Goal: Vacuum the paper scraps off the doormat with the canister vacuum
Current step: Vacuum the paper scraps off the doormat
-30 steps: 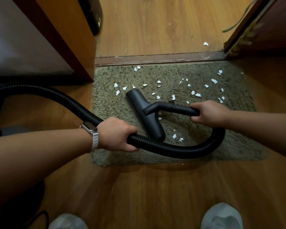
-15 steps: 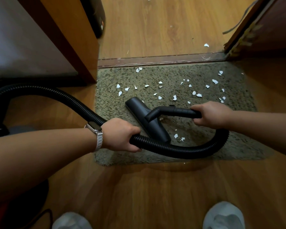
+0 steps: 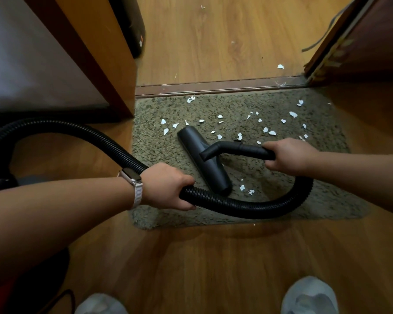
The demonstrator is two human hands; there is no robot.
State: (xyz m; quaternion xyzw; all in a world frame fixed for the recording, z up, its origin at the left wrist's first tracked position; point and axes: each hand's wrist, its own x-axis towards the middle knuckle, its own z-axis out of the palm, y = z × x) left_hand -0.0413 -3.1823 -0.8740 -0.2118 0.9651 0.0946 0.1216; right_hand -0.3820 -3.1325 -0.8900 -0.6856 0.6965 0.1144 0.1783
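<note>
Head view, looking down at a doorway. The left hand [image 3: 168,186], a watch [image 3: 132,175] on its wrist, has its fingers clenched around the ribbed black hose [image 3: 247,207] at the doormat's near left. The right hand [image 3: 288,155] grips the rigid tube [image 3: 243,149], fingers wrapped around it. Between the two hands the hose sags in a loop over the doormat [image 3: 315,200]; past the left hand it arcs away to the left edge of the view. The tube joins the floor head [image 3: 202,159], which lies flat on the doormat, set diagonally. White paper scraps [image 3: 272,132] lie mostly on the far half of the doormat, beyond the head; a few sit just beside its near end. The doormat abuts the threshold [image 3: 213,86] on a wooden floor [image 3: 213,268]. Two shoes [image 3: 309,295] show at the bottom edge.
</note>
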